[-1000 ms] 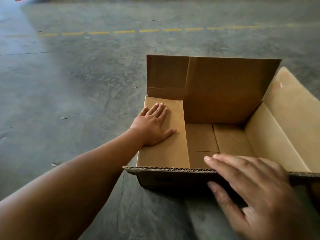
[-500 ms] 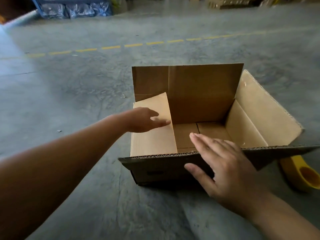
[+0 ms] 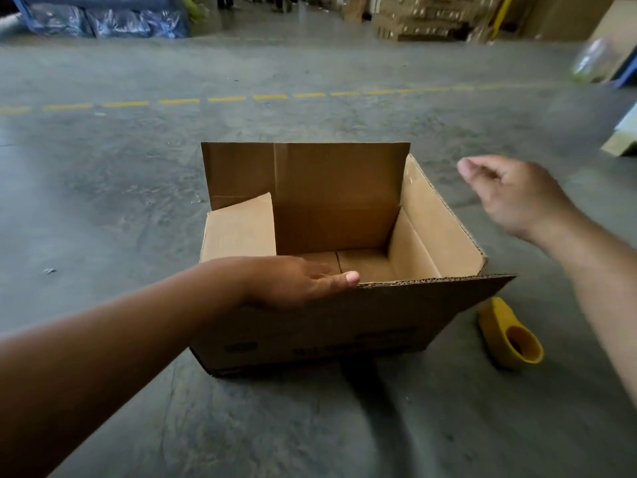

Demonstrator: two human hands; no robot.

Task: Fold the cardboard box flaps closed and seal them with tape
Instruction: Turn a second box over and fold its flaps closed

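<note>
An open brown cardboard box sits on the concrete floor in front of me. Its far flap stands upright, its right flap leans outward, and its left flap tilts half inward. My left hand grips the top edge of the near flap, thumb along the rim and fingers inside. My right hand hangs in the air just right of the box, blurred, fingers loosely curled around nothing. A yellow tape dispenser lies on the floor by the box's near right corner.
A dashed yellow line crosses the floor beyond the box. Blue wrapped bundles sit at the back left and stacked cardboard goods at the back right. Flat boards lie at the right edge.
My left hand left the left flap, which sprang up, and took the near flap's edge. My right hand lifted off the near flap and swung out to the right.
</note>
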